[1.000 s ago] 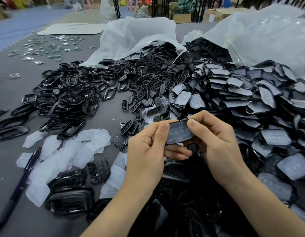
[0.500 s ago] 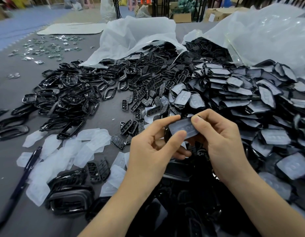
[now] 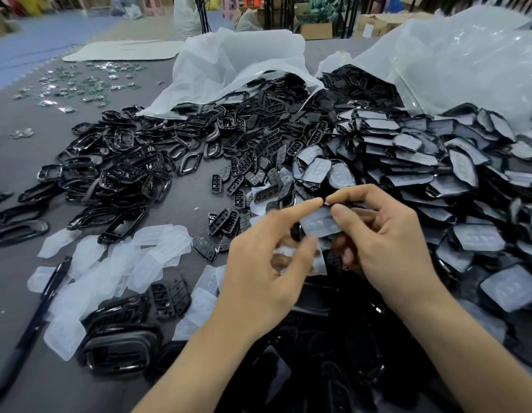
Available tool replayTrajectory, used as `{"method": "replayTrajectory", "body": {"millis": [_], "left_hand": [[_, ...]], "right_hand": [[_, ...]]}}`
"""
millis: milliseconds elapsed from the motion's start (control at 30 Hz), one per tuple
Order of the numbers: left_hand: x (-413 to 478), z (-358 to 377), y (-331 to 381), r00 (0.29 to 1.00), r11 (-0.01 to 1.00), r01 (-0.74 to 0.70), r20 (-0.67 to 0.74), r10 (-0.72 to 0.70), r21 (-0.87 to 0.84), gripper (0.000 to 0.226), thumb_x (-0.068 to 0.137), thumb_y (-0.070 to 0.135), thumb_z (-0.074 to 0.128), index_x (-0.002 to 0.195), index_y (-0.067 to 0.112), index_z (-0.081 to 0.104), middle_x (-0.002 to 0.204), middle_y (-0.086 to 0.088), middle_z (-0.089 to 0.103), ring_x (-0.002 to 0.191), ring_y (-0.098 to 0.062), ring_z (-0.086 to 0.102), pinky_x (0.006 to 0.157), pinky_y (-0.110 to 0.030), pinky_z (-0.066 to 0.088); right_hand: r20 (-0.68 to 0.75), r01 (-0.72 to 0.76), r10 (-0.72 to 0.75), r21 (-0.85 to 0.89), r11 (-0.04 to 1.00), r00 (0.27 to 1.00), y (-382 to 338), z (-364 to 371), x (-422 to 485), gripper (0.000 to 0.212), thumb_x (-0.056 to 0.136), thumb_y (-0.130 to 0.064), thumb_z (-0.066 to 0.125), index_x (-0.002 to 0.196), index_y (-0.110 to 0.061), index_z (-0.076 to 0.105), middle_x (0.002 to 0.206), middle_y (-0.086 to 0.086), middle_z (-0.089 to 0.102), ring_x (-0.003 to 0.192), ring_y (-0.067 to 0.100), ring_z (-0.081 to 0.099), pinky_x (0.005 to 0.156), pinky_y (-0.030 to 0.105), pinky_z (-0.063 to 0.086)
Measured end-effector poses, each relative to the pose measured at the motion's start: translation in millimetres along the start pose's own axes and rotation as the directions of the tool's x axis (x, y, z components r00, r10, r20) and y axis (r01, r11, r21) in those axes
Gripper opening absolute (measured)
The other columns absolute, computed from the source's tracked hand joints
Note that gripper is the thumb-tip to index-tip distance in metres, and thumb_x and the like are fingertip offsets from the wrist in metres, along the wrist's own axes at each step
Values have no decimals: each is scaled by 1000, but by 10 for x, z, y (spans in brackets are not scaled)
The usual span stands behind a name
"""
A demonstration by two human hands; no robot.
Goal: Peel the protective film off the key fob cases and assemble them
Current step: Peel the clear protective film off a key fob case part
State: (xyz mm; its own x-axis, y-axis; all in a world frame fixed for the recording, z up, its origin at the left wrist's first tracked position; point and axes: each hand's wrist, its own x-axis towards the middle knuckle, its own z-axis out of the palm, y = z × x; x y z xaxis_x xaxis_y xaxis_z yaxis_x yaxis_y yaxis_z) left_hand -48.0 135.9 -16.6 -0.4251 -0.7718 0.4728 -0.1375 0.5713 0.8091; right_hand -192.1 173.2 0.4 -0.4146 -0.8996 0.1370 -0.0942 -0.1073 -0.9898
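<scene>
Tearing is risked if the film (image 3: 314,228) is pulled sharply; the key fob case (image 3: 325,221), frame centre, is pinched by the right hand (image 3: 387,242) (the left hand (image 3: 259,275) grip cannot be told).

Soft, even light is falling; glare is shining on the clear bag (image 3: 467,70) beyond the right hand (image 3: 387,242); motion blur is smearing the left hand (image 3: 259,281); edges are bowing.
</scene>
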Motion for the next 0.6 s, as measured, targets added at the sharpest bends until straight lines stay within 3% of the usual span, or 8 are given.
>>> {"method": "replayTrajectory", "body": {"millis": [67, 167, 333, 433, 500, 600], "left_hand": [[30, -15, -14, 993, 986, -120, 8, 120, 112, 27, 91, 24, 60, 117, 18, 66, 120, -1, 58, 103, -11, 60, 81, -21, 52], [58, -9, -20, 991, 990, -135, 9, 135, 40, 18, 91, 18, 63, 107, 13, 69, 121, 2, 63, 115, -6, 58, 97, -19, 43], [43, -17, 6, 999, 987, 8, 37, -2, -159, 14, 87, 23, 62, 98, 23, 71, 101, 12, 73, 101, -1, 65, 88, -17, 47], [54, -36, 18, 989, 961, 121, -52, -138, -247, 11, 83, 26, 67, 88, 32, 75, 80, 6, 74, 75, 1, 64, 70, -7, 44], [77, -63, 8, 946, 869, 238, -100, -309, -433, 13, 77, 34, 68, 82, 29, 78, 75, -5, 74, 70, -9, 64, 66, -13, 49], [109, -92, 15, 863, 579, 381, 52, -503, -721, 22, 72, 32, 65, 80, 17, 79, 81, -5, 75, 72, -11, 71, 67, -20, 55]], "right_hand": [[7, -118, 118, 119, 986, 993, -23, -52, 39, 18, 92, -4, 57, 83, -18, 63, 44, 0, 52, 32, 7, 39, 34, 15, 31], [80, -296, 284, 255, 921, 955, -34, -79, 78, 24, 91, -1, 54, 74, -15, 62, 43, 2, 49, 30, 6, 35, 33, 15, 27], [173, -461, 428, 322, 827, 887, -58, -90, 90, 20, 91, -2, 51, 75, -6, 62, 44, 2, 48, 31, 5, 37, 30, 13, 27], [238, -477, 415, 360, 802, 878, -102, -107, 89, 21, 84, -17, 60, 67, -7, 67, 51, 4, 57, 36, 7, 48, 34, 15, 39], [299, -461, 368, 366, 808, 881, -120, -101, 69, 16, 76, -20, 62, 66, -8, 68, 55, 7, 61, 40, 9, 54, 37, 17, 44], [330, -417, 306, 355, 836, 893, -96, -67, 39, 10, 73, -15, 62, 80, -10, 67, 54, 5, 57, 42, 11, 50, 39, 18, 41]]}}
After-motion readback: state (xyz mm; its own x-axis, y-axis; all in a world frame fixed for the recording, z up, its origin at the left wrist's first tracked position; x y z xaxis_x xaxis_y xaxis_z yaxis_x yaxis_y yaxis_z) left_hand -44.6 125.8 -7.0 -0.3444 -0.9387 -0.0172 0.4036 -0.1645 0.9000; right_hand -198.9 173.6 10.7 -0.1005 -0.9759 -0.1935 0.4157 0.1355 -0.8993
